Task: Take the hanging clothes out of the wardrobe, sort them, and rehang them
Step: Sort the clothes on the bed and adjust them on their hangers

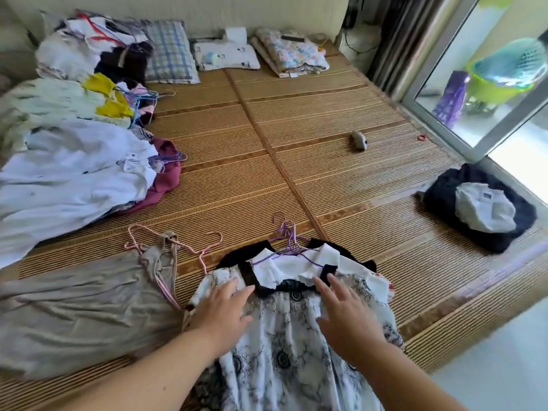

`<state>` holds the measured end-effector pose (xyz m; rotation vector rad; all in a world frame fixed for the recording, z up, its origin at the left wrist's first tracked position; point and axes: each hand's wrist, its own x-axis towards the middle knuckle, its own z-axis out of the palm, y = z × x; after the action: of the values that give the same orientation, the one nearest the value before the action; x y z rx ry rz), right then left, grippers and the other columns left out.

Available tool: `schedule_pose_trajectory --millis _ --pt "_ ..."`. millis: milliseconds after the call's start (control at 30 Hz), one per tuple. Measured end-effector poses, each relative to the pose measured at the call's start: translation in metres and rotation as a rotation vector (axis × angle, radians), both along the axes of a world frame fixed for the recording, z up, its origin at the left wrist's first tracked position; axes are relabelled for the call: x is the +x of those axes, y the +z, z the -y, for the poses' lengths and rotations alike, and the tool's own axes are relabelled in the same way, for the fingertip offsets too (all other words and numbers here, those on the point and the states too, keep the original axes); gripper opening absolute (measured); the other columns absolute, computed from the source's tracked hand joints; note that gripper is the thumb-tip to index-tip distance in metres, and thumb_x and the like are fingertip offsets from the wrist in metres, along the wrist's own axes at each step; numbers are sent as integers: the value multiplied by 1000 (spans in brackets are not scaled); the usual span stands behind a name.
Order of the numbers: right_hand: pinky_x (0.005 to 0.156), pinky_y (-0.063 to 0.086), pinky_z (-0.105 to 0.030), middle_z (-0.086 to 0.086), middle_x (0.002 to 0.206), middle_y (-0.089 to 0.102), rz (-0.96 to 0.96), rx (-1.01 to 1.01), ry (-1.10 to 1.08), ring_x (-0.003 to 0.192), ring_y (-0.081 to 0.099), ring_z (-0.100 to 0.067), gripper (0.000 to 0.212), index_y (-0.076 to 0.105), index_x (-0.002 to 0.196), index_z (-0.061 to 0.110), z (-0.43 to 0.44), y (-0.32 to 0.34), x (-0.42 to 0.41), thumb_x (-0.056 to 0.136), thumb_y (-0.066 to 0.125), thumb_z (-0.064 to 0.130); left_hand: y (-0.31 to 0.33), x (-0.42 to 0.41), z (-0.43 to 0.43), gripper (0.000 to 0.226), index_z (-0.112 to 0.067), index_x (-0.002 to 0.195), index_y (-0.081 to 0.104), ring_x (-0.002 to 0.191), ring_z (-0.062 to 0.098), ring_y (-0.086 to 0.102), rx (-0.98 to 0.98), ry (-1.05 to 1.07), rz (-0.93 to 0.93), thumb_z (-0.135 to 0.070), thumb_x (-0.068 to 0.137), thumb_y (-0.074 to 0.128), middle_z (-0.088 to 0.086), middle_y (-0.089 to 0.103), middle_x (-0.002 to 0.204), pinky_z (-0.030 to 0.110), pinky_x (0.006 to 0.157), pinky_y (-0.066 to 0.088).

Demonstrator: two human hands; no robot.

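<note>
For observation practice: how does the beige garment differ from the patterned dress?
The beige garment is plain, the patterned dress printed black-and-white. The beige garment has a pink hanger, the patterned dress purple hangers. The left hand and right hand touch the patterned dress, not the beige garment. Both lie on the mat.

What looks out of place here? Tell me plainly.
A small grey object lies alone on the mat; I cannot tell what it is. A red loop lies stray near the mat's right edge. The pink hanger sits askew, half out of the beige garment.
</note>
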<state>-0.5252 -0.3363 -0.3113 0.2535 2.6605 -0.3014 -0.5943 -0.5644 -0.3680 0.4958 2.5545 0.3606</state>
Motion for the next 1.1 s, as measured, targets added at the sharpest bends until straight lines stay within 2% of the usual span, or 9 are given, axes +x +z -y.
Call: schedule_pose_trajectory --millis 167,300,467,633,833,933,1100 --pt "116 17 -41 4 159 -1 -58 -48 9 145 13 -22 73 -5 148 39 55 29 50 95 45 35 24 65 54 66 -39 145 25 144 24 13 103 141 55 -41 87 56 -1 12 158 41 117 20" --pt "117 12 -43 5 159 -2 -16 -84 39 146 8 -21 75 -4 148 41 102 32 79 93 47 35 34 108 104 70 -40 145 27 143 24 18 57 163 100 -43 83 59 1 15 157 33 116 19" --pt "116 20 -40 5 159 1 -27 -145 95 144 13 -22 72 2 148 40 161 27 73 94 49 38 43 115 157 66 -39 145 29 143 20 19 53 231 69 -43 86 57 -2 16 157 32 115 20" --pt "116 19 -40 4 158 8 -18 -158 171 144 13 -22 65 11 148 38 222 6 38 94 48 37 28 91 210 65 -40 144 29 142 21 22 44 250 73 -40 87 59 -3 15 157 36 115 24" --pt "115 22 -44 5 156 19 -18 -132 153 143 19 -21 55 28 144 38 276 -49 -38 92 46 35 -17 9 254 66 -40 145 26 142 25 19 -21 179 84 -41 87 57 -2 13 158 37 115 21" --pt "115 20 -49 4 158 17 74 -75 129 144 15 -23 56 28 145 37 295 -84 -80 92 47 34 -46 -33 267 68 -39 147 23 144 26 13 -65 123 107 -41 87 56 -1 9 159 40 116 19" --pt "113 26 -52 5 156 20 95 -37 13 143 20 -21 61 25 147 32 311 -141 -141 91 50 36 -103 -87 287 75 -40 148 15 146 26 5 -146 118 157 -43 86 58 -2 3 160 44 117 19"
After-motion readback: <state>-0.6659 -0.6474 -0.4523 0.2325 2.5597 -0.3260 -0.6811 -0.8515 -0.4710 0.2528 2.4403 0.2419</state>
